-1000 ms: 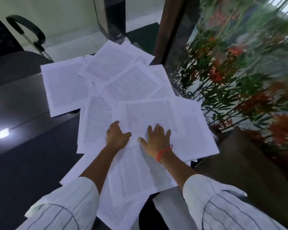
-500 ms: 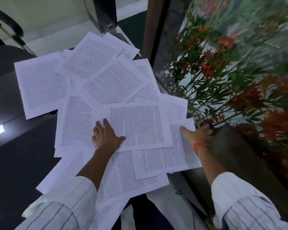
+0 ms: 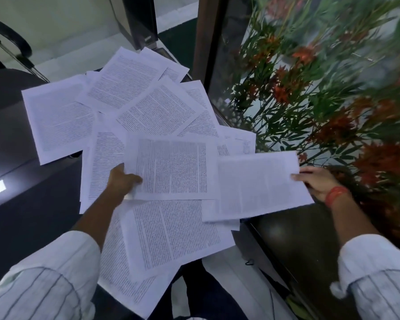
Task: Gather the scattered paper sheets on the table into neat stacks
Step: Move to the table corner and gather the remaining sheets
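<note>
Printed sheets (image 3: 148, 112) are lying fanned across the dark desk (image 3: 21, 227), long axes pointing every way. Left hand (image 3: 121, 181) is pinching a mid-frame sheet (image 3: 171, 167) lying crosswise. Right hand (image 3: 319, 183) is gripping another sheet (image 3: 256, 183) at its right edge, long axis left-right.

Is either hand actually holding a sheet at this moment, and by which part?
Yes. The right hand grips one sheet by its right edge. The left hand pinches the middle sheet at its left edge, thumb on top.
</note>
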`<action>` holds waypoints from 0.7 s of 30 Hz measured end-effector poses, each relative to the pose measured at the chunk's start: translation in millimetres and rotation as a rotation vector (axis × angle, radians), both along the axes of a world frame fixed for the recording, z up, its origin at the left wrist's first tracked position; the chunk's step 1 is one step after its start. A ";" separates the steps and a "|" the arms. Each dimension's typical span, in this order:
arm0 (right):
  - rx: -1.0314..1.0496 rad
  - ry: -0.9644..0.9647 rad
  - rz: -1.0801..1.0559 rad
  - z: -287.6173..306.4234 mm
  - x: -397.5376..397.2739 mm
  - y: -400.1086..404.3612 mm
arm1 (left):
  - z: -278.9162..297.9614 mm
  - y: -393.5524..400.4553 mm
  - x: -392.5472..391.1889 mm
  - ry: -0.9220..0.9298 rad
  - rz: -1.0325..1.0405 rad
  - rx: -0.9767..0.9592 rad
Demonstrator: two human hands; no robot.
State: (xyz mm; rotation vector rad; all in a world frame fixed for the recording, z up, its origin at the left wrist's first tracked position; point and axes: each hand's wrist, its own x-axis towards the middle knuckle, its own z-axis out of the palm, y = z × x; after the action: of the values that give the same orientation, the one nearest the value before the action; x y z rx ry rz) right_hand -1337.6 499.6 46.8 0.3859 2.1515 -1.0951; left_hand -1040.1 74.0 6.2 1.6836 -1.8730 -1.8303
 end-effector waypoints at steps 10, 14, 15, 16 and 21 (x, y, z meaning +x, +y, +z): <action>-0.356 -0.021 -0.115 15.0 5.3 -26.9 | 2.3 -25.1 63.7 -0.172 0.021 -0.092; -0.427 -0.086 -0.018 0.3 36.9 -81.1 | 10.3 -15.3 62.3 -0.164 -0.061 -0.110; -0.442 -0.096 -0.010 -2.5 44.1 -93.7 | 12.0 -13.0 62.1 -0.188 -0.083 -0.149; -0.464 -0.105 -0.009 -3.2 49.2 -104.3 | 12.8 -12.3 62.0 -0.214 -0.102 -0.192; -0.567 -0.104 0.011 10.3 52.2 -131.2 | 20.7 -9.8 70.3 -0.382 -0.216 -0.354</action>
State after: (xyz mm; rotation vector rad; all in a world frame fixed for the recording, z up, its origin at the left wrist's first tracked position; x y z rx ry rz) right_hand -1285.4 368.3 57.1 0.1610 1.6561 -1.5724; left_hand -969.8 64.3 26.9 1.8511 -2.4336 -1.1803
